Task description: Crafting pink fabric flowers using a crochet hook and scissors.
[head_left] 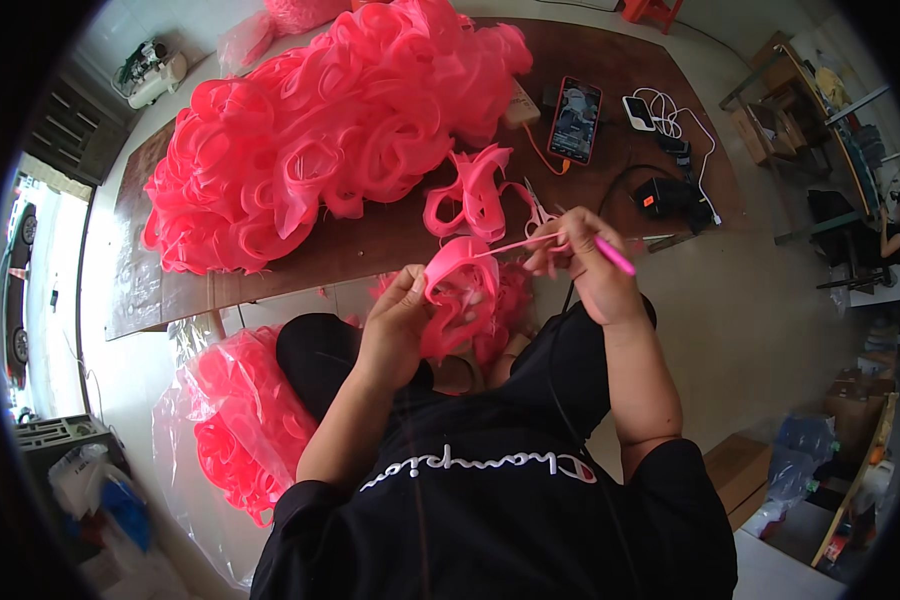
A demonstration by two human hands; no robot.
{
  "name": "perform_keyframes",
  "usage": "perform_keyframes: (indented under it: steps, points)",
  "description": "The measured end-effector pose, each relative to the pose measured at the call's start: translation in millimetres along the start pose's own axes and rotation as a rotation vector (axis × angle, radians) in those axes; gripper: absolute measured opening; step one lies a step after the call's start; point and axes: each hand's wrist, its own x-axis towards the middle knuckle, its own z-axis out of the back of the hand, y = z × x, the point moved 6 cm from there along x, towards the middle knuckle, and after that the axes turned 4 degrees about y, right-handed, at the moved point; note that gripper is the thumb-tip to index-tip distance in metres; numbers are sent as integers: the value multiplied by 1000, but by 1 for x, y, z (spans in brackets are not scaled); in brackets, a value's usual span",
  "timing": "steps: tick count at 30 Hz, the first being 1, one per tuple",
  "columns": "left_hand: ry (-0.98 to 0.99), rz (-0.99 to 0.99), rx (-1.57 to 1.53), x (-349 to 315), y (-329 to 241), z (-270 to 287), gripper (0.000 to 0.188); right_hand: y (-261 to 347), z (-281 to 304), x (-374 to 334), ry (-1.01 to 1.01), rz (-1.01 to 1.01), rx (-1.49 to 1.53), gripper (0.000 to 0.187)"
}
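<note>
My left hand (395,320) pinches the edge of a curled pink sheer-fabric piece (457,255) above my lap. From this piece a thin pink strip (515,244) runs taut to the fingertips of my right hand (592,262), which are closed. A bright pink pen-shaped tool (615,256) also sticks out of my right hand; its tip is hidden. Just beyond that hand, scissors (540,212) lie at the table edge beside a loose pink ruffle (475,198). More pink fabric (500,315) hangs or lies below my hands, over my lap.
A large heap of pink ruffles (320,130) covers the left of the brown table (650,60). On its right are a phone (575,120), a white device (639,113) with cables and a black adapter (665,197). A plastic bag of pink ruffles (245,410) stands by my left leg.
</note>
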Motion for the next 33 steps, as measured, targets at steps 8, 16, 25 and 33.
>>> perform_keyframes:
  steps: [8,16,25,33]
  points:
    - [133,155,-254,-4,16,-22,45,-9,-30,9,-50,58,-226,32]
    - [17,149,25,-6,16,-24,29,2,-41,8,-24,81,-226,32]
    - [-1,-100,484,-13,1,-32,33,27,-52,-4,-68,302,-737,22]
    - [-53,-67,280,-13,-5,-26,26,21,-47,-13,24,301,-347,51]
